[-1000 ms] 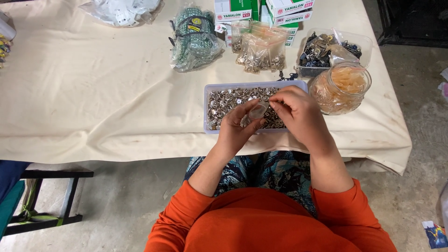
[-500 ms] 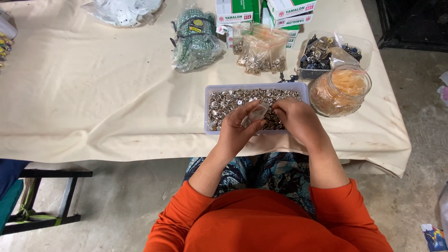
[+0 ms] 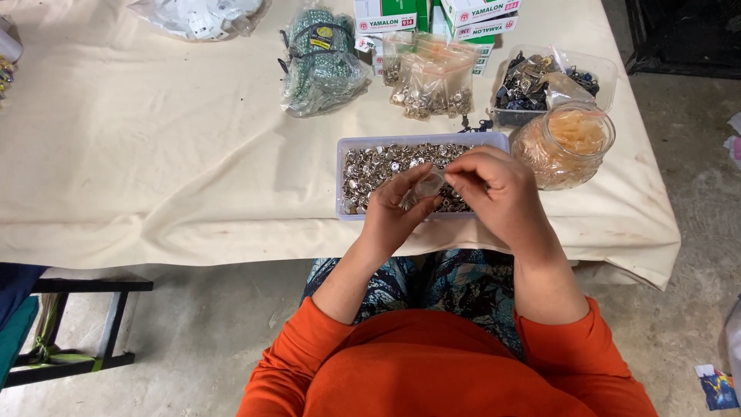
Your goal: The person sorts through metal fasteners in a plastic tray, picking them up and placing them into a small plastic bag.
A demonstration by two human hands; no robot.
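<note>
A pale rectangular tray point(image 3: 340, 179) full of small silver metal buttons stands at the near edge of the cloth-covered table point(image 3: 154, 154). Over its near side my left hand point(image 3: 390, 218) holds a small clear plastic bag point(image 3: 423, 188) between thumb and fingers. My right hand point(image 3: 498, 193) is against the bag's right side, fingertips pinched at its mouth; whether a button is between them I cannot tell. Both orange sleeves show at the bottom of the view.
A clear tub of orange rubber bands point(image 3: 567, 143) stands right of the tray. Behind are a clear box of dark metal parts point(image 3: 540, 81), small bags of fasteners point(image 3: 432, 77), a green bundle in plastic point(image 3: 320, 62), white-green boxes point(image 3: 432, 11). A dark stool frame point(image 3: 69, 324) stands below left.
Both hands stay over the tray with the bag. My right hand has drawn slightly toward the bag's mouth, and the fingers have shifted a little.
</note>
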